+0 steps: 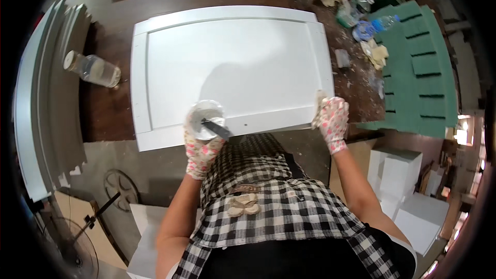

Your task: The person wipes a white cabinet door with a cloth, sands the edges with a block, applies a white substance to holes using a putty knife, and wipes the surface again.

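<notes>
A white framed panel (227, 67), like a cabinet door, lies on the dark brown table with its near edge toward me. My left hand (200, 157), in a white glove with pink spots, holds a white bowl (198, 126) over the panel's near edge. A dark flat-bladed scraper (216, 128) rests in the bowl, among whitish material. At the panel's near right corner, my right hand (333, 119), in a matching glove, is closed on the edge. Something beige shows by its fingers; whether it is a cloth or part of the glove cannot be made out.
A lidded clear jar (95, 70) lies at left beside stacked grey panels (51, 93). Bottles (385, 23), a crumpled cloth (374, 53) and scraps lie at right, near a green slotted rack (421, 67). White boxes (395, 173) stand lower right; a fan (72, 253) stands lower left.
</notes>
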Demonstrator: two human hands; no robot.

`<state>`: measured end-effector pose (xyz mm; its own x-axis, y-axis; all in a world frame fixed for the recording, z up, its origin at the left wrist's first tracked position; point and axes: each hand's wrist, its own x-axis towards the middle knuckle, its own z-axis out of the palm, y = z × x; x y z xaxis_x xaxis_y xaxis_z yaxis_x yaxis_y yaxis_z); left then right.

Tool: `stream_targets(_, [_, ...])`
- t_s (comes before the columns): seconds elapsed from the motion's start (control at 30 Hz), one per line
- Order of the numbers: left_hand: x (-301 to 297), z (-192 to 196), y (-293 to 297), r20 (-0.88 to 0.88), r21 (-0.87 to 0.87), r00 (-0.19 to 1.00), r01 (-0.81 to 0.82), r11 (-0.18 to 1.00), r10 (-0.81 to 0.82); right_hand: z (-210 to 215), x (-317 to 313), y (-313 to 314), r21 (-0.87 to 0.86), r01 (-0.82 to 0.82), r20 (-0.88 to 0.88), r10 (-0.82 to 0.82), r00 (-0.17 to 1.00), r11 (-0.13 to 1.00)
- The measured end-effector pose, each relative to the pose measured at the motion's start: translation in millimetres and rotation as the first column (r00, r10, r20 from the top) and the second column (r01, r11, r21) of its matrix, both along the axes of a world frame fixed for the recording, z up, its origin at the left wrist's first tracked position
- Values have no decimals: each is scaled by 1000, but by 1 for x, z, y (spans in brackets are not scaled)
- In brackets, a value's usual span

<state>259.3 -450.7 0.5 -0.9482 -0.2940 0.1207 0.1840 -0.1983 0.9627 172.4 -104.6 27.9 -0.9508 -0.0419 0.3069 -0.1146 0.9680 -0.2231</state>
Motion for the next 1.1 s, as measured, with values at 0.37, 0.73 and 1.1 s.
stream_targets(0.37, [4, 13, -26, 18, -306, 954, -279, 910, 299, 16, 16, -118, -192, -730, 94, 753, 652, 656])
stream_targets(0.73, [13, 24, -108, -108, 40, 595, -798, 601, 797, -5, -8, -131, -107, -834, 15, 839, 543, 542])
stream_targets(1.1, [33, -3, -160, -14, -32, 775, -632, 775, 631, -6, 16, -243, -144, -888, 11, 898, 439, 436])
